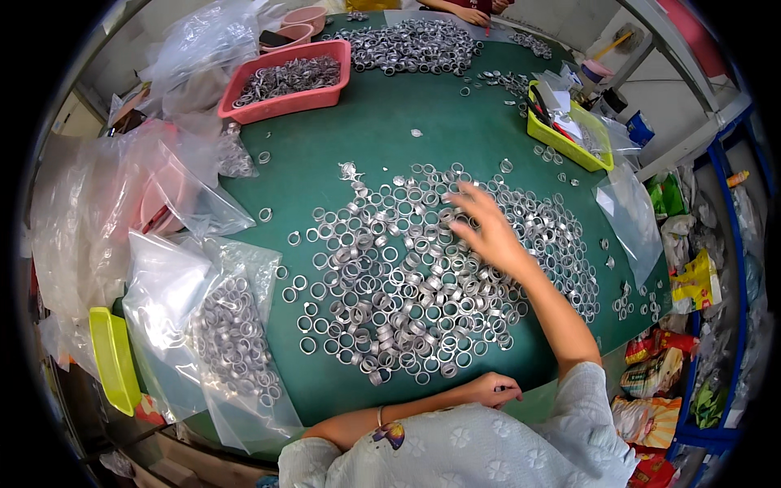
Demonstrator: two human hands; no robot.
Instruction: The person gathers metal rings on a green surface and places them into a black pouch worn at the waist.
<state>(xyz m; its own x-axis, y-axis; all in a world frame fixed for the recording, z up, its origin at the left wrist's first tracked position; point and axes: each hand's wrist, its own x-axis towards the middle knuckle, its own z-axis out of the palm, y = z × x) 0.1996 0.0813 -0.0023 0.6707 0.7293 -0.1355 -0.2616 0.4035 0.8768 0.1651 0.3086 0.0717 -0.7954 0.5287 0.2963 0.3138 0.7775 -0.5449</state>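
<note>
A broad heap of small silver metal rings [423, 276] is spread over the green table in front of me. Over the upper right part of the heap is my right hand [488, 232], fingers spread and slightly blurred, with nothing seen between them. Below the heap, at the near table edge, my left hand [492, 390] rests with its fingers curled loosely and no object showing in it. A thin bracelet [379, 416] circles my left wrist. At the left of the heap lies a clear plastic bag with more rings [236, 337] in it.
A red tub [281, 102] of metal parts and another ring pile [407, 45] stand at the back, near another person's hands [470, 15]. A yellow-green basket [569, 134] with tools sits at the right. Plastic bags [89, 211] crowd the left; packed shelves [716, 325] stand at the right.
</note>
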